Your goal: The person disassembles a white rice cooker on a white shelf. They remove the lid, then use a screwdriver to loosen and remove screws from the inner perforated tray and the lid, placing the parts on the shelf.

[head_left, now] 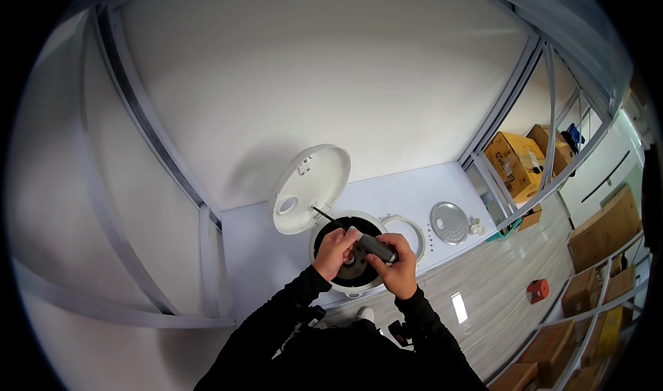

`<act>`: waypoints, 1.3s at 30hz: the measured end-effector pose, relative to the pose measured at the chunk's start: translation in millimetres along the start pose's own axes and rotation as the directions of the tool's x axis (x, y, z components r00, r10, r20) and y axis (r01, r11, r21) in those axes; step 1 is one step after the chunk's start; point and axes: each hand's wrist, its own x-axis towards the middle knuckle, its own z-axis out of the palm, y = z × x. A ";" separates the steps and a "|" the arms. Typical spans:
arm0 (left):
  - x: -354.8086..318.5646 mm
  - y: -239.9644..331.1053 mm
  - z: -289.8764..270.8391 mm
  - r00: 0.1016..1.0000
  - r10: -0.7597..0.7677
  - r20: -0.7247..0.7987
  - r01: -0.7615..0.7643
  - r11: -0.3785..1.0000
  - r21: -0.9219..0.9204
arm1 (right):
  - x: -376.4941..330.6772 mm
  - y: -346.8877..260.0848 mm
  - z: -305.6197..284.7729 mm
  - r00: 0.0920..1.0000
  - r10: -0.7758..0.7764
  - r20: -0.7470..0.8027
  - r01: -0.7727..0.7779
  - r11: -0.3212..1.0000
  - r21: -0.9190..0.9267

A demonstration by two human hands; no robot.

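Note:
A screwdriver [373, 247] with a thick grey handle and a long dark shaft is held over the white rice cooker [353, 294]. My right hand [399, 266] wraps round the rear of its handle. My left hand [334, 251] is closed near the front of the handle, where the shaft begins. The shaft slants up and left, its tip at the lower part of the raised white lid [330, 177]; whether it touches cannot be told. Below my hands the cooker's dark inside shows, partly hidden by them.
Right of the cooker lie a white ring [418, 233], several small screws [430, 237], a round perforated metal plate [450, 222] and small white parts [476, 226] on the white table [262, 266]. Frame posts flank the table. Cardboard boxes [514, 164] and a red object [537, 291] stand farther right.

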 end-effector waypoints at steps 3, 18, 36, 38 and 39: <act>2.0 -2.0 -1.9 1.000 0.017 0.009 -0.017 1.000 0.004 | 0.0 -1.7 0.4 1.000 -0.002 0.009 0.003 0.996 -0.086; 4.8 -4.3 3.1 0.998 0.038 -0.043 -0.038 0.999 0.001 | -10.4 10.3 4.7 0.997 0.054 0.050 -0.059 0.994 0.096; -1.0 4.9 2.6 0.997 0.076 -0.015 -0.076 0.996 -0.043 | -5.3 4.9 4.5 0.998 0.054 0.031 -0.054 0.999 -0.009; 1.4 3.4 4.1 0.994 0.088 -0.061 -0.090 0.995 -0.032 | -5.3 5.3 4.9 0.997 0.068 0.023 -0.068 0.998 0.016; 2.4 2.3 4.2 0.992 0.094 -0.084 -0.097 0.995 -0.027 | -5.7 5.4 5.1 0.997 0.074 0.019 -0.075 0.997 0.029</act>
